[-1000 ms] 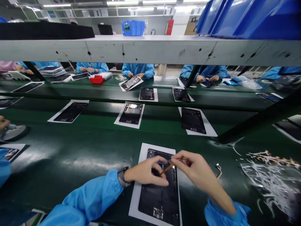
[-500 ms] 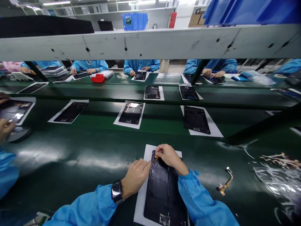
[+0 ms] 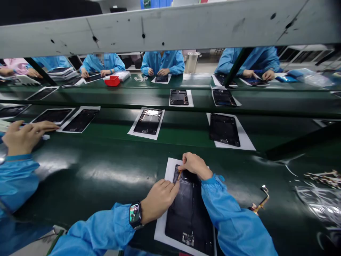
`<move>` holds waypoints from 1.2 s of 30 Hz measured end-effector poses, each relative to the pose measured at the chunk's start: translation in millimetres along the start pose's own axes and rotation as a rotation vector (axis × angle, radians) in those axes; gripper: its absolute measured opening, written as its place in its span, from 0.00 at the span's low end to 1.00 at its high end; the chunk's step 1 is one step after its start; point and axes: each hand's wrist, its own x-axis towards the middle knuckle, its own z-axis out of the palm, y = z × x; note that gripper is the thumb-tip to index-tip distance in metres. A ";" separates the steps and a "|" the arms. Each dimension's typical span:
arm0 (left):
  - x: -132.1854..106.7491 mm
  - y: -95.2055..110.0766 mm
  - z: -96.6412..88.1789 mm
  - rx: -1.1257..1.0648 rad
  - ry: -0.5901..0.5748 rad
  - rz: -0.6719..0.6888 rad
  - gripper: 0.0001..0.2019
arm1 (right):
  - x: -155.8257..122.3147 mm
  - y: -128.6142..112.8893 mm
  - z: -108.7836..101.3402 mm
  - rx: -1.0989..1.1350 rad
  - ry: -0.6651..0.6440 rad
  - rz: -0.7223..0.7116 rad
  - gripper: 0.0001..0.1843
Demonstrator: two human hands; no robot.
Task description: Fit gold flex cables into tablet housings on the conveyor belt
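A black tablet housing (image 3: 183, 209) lies on a white sheet (image 3: 160, 231) in front of me, with its inside facing up. Near its top left corner is a small orange flex cable (image 3: 179, 175). My right hand (image 3: 195, 165) reaches over the top edge, thumb and fingers pinched on the cable's upper part. From the left, my left hand (image 3: 161, 199) rests at the housing's edge, fingers closed, the tips at the cable's lower end. Exactly how those tips grip it is hidden. A second flex cable (image 3: 261, 201) lies loose on the bench to the right.
Several flex cables (image 3: 325, 178) and a heap of clear plastic strips (image 3: 317, 202) lie at the right. Tablet housings on sheets, one here (image 3: 225, 129), line the belt ahead. A co-worker's hand (image 3: 25, 137) is at left. A white beam (image 3: 170, 30) crosses above.
My view has shifted slightly. Both hands stay at the orange cable, the left fingertips a little farther over the housing. At left, the co-worker's hand now reaches toward a sheet on the belt.
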 end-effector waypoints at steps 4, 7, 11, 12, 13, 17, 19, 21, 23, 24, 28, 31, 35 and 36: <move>-1.7 0.6 8.9 -0.023 0.029 -0.006 0.09 | -18.6 -5.4 5.5 -0.092 0.057 -0.038 0.18; -1.5 -1.8 18.2 -0.029 0.080 0.046 0.09 | -31.7 -8.6 11.1 -0.215 0.139 -0.080 0.21; -1.6 -6.5 25.9 -0.114 0.111 0.067 0.10 | -37.2 -3.6 13.4 -0.229 0.125 -0.120 0.22; -1.7 -7.5 26.6 -0.135 0.116 0.067 0.10 | -37.3 -2.1 13.2 -0.209 0.111 -0.122 0.22; -1.8 -8.3 27.0 -0.152 0.123 0.070 0.10 | -37.1 -1.2 12.6 -0.192 0.100 -0.118 0.23; -2.6 -9.7 27.2 -0.200 0.183 0.103 0.08 | -35.5 -6.2 6.6 -0.174 0.055 -0.056 0.24; -3.0 -9.8 27.7 -0.218 0.202 0.096 0.08 | -33.5 -10.0 2.3 -0.176 0.023 -0.039 0.24; -3.5 -10.0 28.9 -0.238 0.204 0.078 0.09 | -31.0 -10.6 -0.2 -0.165 -0.005 -0.046 0.23; -4.0 -10.5 30.8 -0.259 0.221 0.079 0.09 | -28.8 -7.1 1.2 -0.138 -0.005 -0.071 0.22; -4.4 -10.8 32.0 -0.265 0.240 0.087 0.09 | -28.2 -4.3 3.5 -0.127 0.015 -0.085 0.21; -6.8 -12.1 37.8 -0.248 0.313 0.108 0.10 | -30.8 7.3 18.4 -0.146 0.147 -0.117 0.17; -9.0 -12.5 40.0 -0.234 0.316 0.109 0.10 | -35.9 12.9 26.4 -0.153 0.197 -0.169 0.16; -10.7 -11.7 37.0 -0.183 0.211 0.149 0.12 | -39.6 17.8 29.1 -0.096 0.209 -0.200 0.16; -10.7 -11.2 35.6 -0.168 0.179 0.161 0.12 | -39.6 18.7 29.3 -0.084 0.215 -0.197 0.16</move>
